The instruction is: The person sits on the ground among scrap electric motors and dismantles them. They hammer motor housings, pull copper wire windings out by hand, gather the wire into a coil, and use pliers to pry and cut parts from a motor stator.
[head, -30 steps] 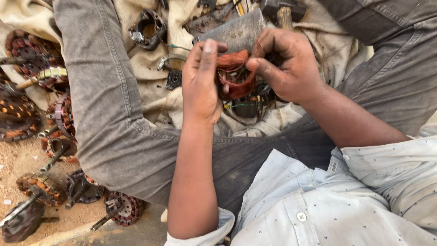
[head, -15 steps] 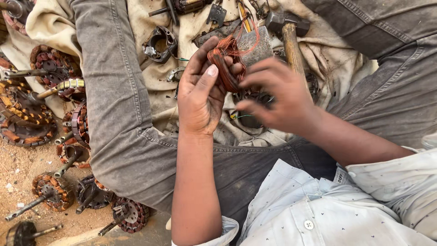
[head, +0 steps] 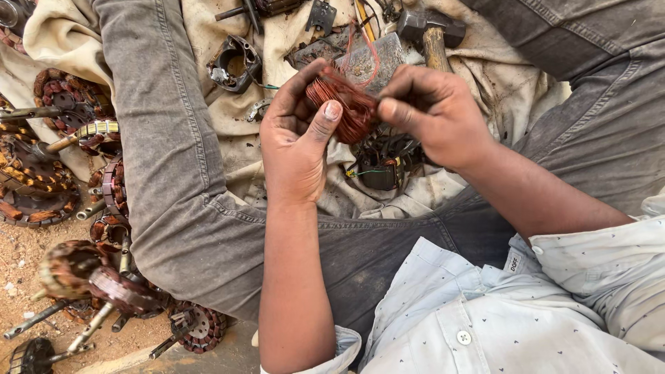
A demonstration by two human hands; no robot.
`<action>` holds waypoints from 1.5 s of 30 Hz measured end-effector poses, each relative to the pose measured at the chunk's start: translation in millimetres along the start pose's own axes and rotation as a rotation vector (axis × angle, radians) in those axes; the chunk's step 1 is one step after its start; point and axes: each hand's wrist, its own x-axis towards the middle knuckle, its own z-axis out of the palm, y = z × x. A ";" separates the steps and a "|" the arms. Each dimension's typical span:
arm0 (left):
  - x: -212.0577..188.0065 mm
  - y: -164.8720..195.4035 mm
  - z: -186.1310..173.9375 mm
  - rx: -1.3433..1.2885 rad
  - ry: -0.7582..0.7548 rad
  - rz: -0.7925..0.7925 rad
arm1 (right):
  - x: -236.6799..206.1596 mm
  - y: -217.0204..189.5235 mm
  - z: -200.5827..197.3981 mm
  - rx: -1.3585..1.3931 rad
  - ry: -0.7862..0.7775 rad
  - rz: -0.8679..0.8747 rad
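Held up over the lap between both hands, the bundle of copper wire (head: 344, 105) looks light, springy and easily snagged, so the left hand (head: 299, 142) wraps closed around its body while the right hand (head: 433, 111) pinches its right edge.

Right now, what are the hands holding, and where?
A bundle of copper wire. The left hand cups its left side, thumb across the front; the right hand pinches its right edge.
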 end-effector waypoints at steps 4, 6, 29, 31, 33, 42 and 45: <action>-1.3 -0.8 -0.9 -0.031 -0.027 0.022 | 2.8 -5.4 1.3 -0.034 0.006 0.061; -0.8 -3.0 1.1 -0.066 -0.032 0.044 | 5.5 -9.6 5.0 -0.086 -0.036 0.069; -4.1 11.7 17.1 0.375 0.018 -0.078 | 16.1 15.5 -14.7 0.092 0.096 0.146; -5.3 12.5 15.5 0.427 -0.011 -0.079 | 17.8 18.1 -14.9 0.168 0.127 0.183; -5.7 13.2 11.9 0.467 -0.027 -0.071 | 17.9 18.6 -12.5 0.063 0.123 0.177; 3.2 6.0 -8.3 0.232 0.017 -0.003 | 11.4 3.2 -1.9 -0.015 -0.157 0.079; 1.3 13.7 -12.1 0.303 0.010 0.026 | 16.1 2.2 -1.4 -0.055 -0.139 0.145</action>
